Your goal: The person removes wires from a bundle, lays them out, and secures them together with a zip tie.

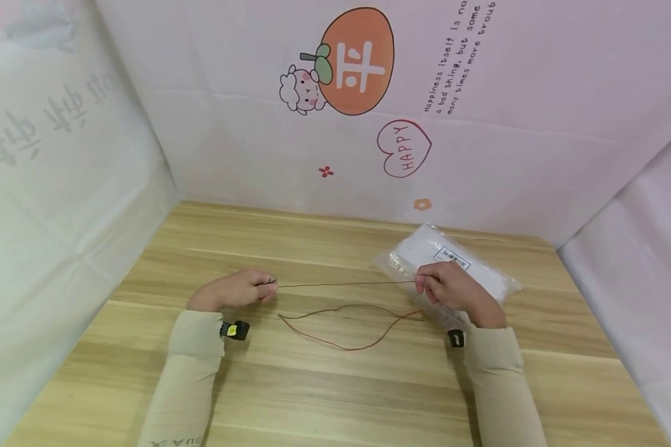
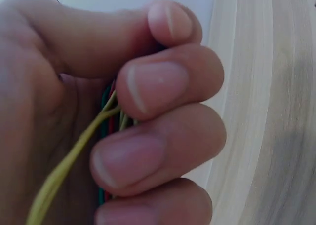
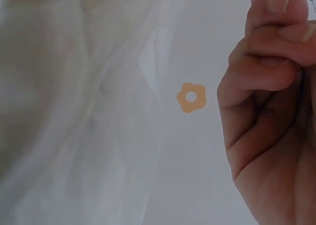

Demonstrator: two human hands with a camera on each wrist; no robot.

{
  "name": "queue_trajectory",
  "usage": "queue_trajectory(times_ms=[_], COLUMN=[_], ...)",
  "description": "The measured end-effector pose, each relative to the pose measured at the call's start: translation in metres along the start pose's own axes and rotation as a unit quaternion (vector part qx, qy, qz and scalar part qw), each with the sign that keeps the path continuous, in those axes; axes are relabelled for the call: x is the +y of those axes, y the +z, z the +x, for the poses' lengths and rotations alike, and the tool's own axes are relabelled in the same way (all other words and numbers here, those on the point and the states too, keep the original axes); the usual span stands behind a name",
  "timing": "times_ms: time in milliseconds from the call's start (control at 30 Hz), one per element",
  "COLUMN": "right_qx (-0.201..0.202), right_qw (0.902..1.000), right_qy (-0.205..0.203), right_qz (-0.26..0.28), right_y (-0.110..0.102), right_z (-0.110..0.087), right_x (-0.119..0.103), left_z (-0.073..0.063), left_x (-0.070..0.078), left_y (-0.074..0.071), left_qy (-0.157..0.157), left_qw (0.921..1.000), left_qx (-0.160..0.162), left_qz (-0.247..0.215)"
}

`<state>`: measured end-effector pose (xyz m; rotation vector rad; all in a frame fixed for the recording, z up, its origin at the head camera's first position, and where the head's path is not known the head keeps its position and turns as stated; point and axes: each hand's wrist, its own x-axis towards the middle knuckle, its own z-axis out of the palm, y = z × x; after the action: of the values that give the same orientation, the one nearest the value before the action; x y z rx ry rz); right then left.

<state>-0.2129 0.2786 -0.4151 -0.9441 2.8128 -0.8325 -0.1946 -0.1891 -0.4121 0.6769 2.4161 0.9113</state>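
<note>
My left fingers (image 2: 197, 131) curl closed round yellow, green and red wires (image 2: 61, 170), a thin dark wire (image 1: 341, 284) stretches straight from them, a red wire (image 1: 351, 349) lies curved on the surface (image 1: 313, 397) nearer me, and my right fingers (image 3: 261, 77) pinch the dark wire near a labelled plastic packet (image 1: 488, 270)

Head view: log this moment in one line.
left hand: holds dark wire; right hand: holds it too; dark wire: straight between hands; red wire: on table; bag: near right hand

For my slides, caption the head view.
Left grip and right grip hold a thin strand nearly straight over a wooden table.
</note>
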Motion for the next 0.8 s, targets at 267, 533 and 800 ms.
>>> queue_trajectory(times_ms=[267, 533, 800], right_qx=[-0.001, -0.002, -0.004], right_qw=[0.9998, 0.9997, 0.9996], right_qy=[0.021, 0.026, 0.028], right_qz=[-0.002, 0.0, 0.008], right_y=[-0.0042, -0.0057, -0.0047], right_z=[-0.0046, -0.0069, -0.0082], right_x=[0.0009, 0.0054, 0.0075], left_z=[-0.0026, -0.0022, -0.0061], left_x=[-0.0026, -0.004, -0.0027], left_y=[0.0009, 0.0014, -0.0016], left_qy=[-0.009, -0.008, -0.015], left_qw=[0.9993, 0.9984, 0.9964], left_qx=[0.008, 0.004, 0.008], left_qz=[-0.035, -0.056, -0.083])
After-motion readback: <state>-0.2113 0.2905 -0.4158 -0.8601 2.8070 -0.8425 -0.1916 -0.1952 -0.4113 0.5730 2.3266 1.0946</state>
